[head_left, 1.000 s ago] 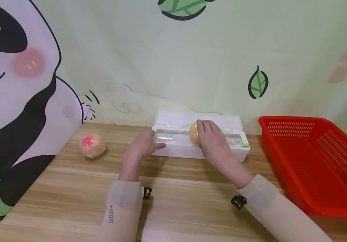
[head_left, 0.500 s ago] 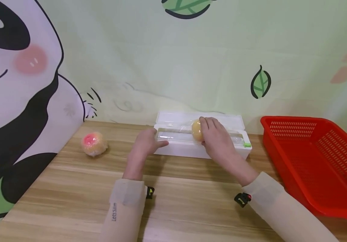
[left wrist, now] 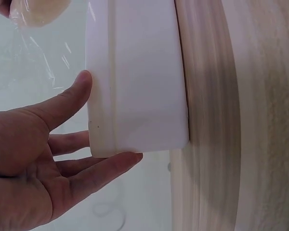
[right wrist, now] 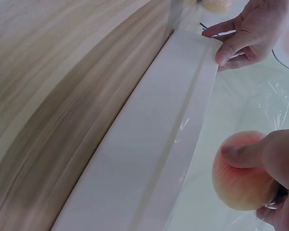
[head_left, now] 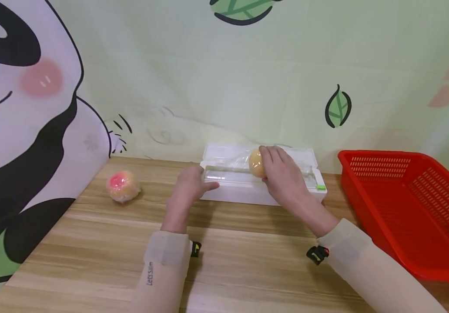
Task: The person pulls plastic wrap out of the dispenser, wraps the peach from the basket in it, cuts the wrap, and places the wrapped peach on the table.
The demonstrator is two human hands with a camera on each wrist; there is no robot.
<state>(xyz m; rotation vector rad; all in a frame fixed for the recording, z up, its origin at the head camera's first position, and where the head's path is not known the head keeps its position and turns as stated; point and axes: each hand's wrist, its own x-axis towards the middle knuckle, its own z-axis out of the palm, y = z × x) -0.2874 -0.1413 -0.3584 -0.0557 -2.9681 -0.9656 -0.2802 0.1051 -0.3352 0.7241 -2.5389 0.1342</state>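
Head view: just right of the frame's centre, the right hand [head_left: 285, 176] grips a peach [head_left: 256, 163] over the open white box [head_left: 244, 194], with clear film [head_left: 228, 161] spreading leftward from the fruit. The left hand [head_left: 188, 184] holds the box's left end between thumb and fingers. A wrapped peach [head_left: 122, 186] sits at middle left on the wooden table [head_left: 228, 269], a red basket [head_left: 369, 213] at far right.

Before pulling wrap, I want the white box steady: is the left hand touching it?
Touching: the left wrist view shows the left hand, thumb and fingertip against the white box.
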